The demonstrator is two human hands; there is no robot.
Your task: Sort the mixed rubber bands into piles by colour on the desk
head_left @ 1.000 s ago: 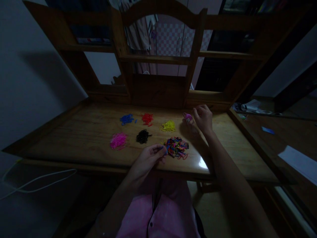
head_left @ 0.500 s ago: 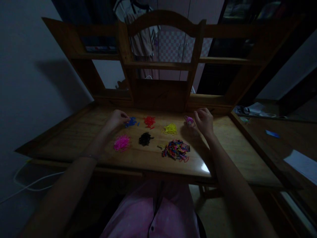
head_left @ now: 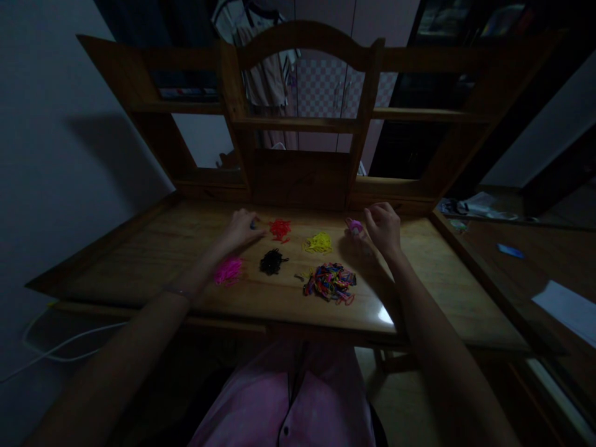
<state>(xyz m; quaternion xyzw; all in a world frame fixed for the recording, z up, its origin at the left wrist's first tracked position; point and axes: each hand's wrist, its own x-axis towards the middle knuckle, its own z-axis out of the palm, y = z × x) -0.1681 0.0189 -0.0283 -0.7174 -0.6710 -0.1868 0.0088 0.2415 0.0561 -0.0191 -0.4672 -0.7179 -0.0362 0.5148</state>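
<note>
My left hand (head_left: 242, 228) is at the far side of the desk, its fingers curled over a pile of small blue rubber bands (head_left: 254, 223) that it mostly hides. Blue shows between the thumb and fingers. Right of it lies a red pile (head_left: 280, 230), then a yellow pile (head_left: 318, 243). Nearer are a pink pile (head_left: 228, 271), a black pile (head_left: 272, 262) and a larger mixed-colour pile (head_left: 330, 282). My right hand (head_left: 384, 226) is closed beside a small pink-purple object (head_left: 355, 227) with something see-through below it. What its fingers hold is hidden.
A wooden shelf unit (head_left: 298, 124) rises along the back of the desk (head_left: 153, 261). A raised wooden edge borders the right side. Beyond it, a side surface holds a blue card-like item (head_left: 511, 251) and white paper (head_left: 565, 313). White cables (head_left: 69, 357) hang at the left.
My left hand has moved right, from the left edge of the blue pile to over it, covering most of it. My right hand has stayed put.
</note>
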